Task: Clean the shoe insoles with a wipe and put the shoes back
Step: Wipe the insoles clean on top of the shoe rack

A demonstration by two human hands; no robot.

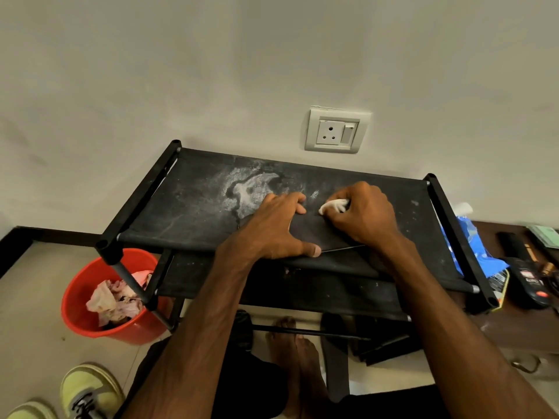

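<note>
Centrally, a dark insole (pixel 320 234) lay flat on the top shelf of a black shoe rack (pixel 193 189), hard to tell from the dark fabric beneath it. The right hand (pixel 363 216) was curled tightly round a bunched white wipe (pixel 332 205), pressing it to the insole's far end. The left hand (pixel 272 228) lay spread and flat on the insole, pinning it and gripping nothing.

Wiping well probably meant keeping that pinning pressure, stroking firmly along the full length, and turning the wipe to a fresh face as it soiled.

The shelf fabric was dusty, with a pale stain left of the hands. On the floor to the left stood a red bucket (pixel 78 316) holding crumpled pinkish paper and, nearer, a pair of yellow-green shoes (pixel 87 391). A blue packet (pixel 472 240) lay just beside the rack on a brown surface (pixel 514 325). A socket (pixel 335 131) sat on the plain wall.
</note>
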